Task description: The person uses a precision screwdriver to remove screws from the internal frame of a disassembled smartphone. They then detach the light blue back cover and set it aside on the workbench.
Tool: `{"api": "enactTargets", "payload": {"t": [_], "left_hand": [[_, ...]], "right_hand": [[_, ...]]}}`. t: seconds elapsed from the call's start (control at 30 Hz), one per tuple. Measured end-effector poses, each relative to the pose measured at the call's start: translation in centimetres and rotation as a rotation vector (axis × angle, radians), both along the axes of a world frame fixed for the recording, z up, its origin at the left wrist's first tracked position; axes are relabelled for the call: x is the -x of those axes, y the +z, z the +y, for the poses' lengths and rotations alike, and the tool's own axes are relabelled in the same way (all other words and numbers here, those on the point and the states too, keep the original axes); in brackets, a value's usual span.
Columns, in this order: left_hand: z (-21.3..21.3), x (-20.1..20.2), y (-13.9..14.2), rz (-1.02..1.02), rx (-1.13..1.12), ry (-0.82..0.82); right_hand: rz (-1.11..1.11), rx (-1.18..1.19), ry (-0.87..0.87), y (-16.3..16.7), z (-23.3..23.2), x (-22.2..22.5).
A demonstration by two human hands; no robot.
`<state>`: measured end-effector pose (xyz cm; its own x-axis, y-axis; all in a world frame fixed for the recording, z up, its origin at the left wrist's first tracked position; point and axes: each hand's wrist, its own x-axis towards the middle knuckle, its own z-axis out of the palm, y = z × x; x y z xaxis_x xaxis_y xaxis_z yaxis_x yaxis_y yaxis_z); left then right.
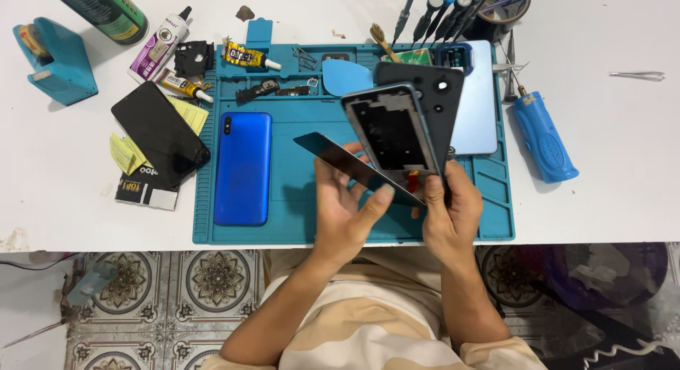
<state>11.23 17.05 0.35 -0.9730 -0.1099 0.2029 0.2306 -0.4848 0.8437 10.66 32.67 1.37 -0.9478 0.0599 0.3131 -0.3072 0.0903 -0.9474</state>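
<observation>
My left hand (347,210) grips a thin dark glass screen panel (347,164), which tilts up and to the left. My right hand (450,214) holds the lower end of a blue-rimmed phone frame (389,129), open side toward me, together with a dark back cover (443,104) fanned out behind it. Both hands hover over the front half of a teal repair mat (283,214). The screen panel and the frame meet near my fingers.
A blue phone (243,168) lies face down on the mat's left. A black screen (160,132) and yellow stickers rest left of the mat. Glue tubes (248,57), small parts, screwdrivers (439,8), a light blue cover (476,108), a blue tool (544,136), tweezers (637,75) surround it.
</observation>
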Motion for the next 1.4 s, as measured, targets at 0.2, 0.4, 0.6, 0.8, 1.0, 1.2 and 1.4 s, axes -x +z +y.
{"api": "enactTargets", "payload": {"t": [0.2, 0.4, 0.6, 0.8, 1.0, 1.2, 1.4], "left_hand": [[0.9, 0.3, 0.7, -0.025, -0.165, -0.019], [-0.2, 0.2, 0.7, -0.042, -0.19, -0.022], [-0.8, 0.4, 0.8, -0.099, -0.287, -0.035], [-1.3, 0.3, 0.3, -0.196, -0.379, -0.049], [-1.3, 0.3, -0.4, -0.161, -0.361, -0.043], [-1.1, 0.3, -0.2, -0.129, -0.335, -0.029], [-1.1, 0.3, 0.0, -0.101, -0.293, -0.012]], "right_hand": [[0.006, -0.089, 0.088, 1.3, -0.7, -0.1], [-0.137, -0.055, 0.129, 1.7, -1.3, 0.5], [-0.062, -0.211, 0.143, 2.5, -1.6, 0.9], [-0.017, -0.387, 0.037, 3.0, -0.2, 1.3], [0.087, -0.038, -0.102, 2.6, 1.0, 1.4], [0.195, 0.245, -0.042, 1.2, 2.5, 0.2], [0.459, 0.118, -0.101, -1.4, 2.9, 1.1]]}}
